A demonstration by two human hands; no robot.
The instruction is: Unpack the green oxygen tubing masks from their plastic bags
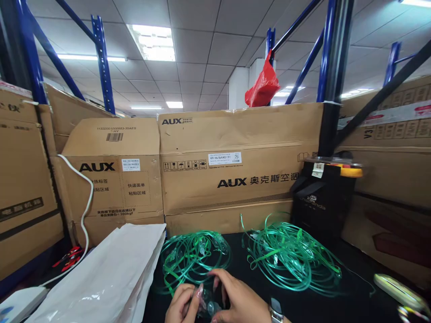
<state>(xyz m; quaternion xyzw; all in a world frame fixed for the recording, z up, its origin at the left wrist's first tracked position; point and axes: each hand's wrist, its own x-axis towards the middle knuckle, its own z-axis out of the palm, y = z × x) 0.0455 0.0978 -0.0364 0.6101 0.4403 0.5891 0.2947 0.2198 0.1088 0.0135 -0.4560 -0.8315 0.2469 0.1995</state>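
A small clear plastic piece with a round, knob-like part sits between my two hands at the bottom of the head view; its exact kind I cannot make out. My left hand pinches its left side between thumb and fingers. Around its right side curls my right hand, thumb low against it, with a watch on the wrist. Just beyond my hands lies a coil of green clear tubing with clear fittings and green straps. A larger tangle of the same tubing spreads to the right.
White plastic bags lie on the left of the black tabletop, near a white cable. Cardboard boxes wall off the back. At right stand a black bag and a yellow-green object. Blue rack posts rise behind.
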